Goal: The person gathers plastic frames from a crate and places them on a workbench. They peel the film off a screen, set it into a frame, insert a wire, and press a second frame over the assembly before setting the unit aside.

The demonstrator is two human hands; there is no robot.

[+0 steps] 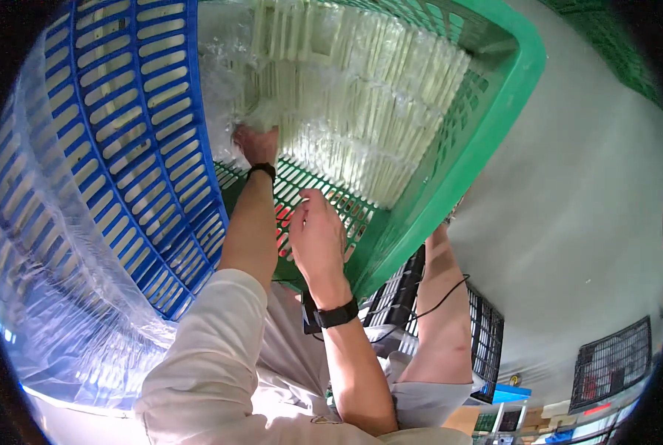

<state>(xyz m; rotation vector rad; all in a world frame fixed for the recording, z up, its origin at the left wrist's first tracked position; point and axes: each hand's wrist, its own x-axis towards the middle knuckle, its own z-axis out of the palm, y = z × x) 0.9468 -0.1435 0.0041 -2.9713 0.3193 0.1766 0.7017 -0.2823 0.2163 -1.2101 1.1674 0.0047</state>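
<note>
A green plastic basket (487, 137) with slotted walls holds stacked rows of pale, slim pieces in clear plastic wrap (368, 104). My left hand (257, 143) reaches deep into it, at the near edge of the wrapped pieces on the left. Clear film and the hand itself hide its fingertips, so its grip does not show. Nearer to me, my right hand (319, 236) hovers over the basket's slotted floor. Its fingers are loosely bent with the thumb apart, and nothing shows in them. Each wrist wears a black band.
A blue slotted crate (135, 133) stands close on the left, with clear plastic film (72, 297) over its side. My bare leg (439, 319) is at the basket's right, by black crates (487, 334) and a dark cable (446, 297). Another black crate (613, 363) lies farther right on the grey floor.
</note>
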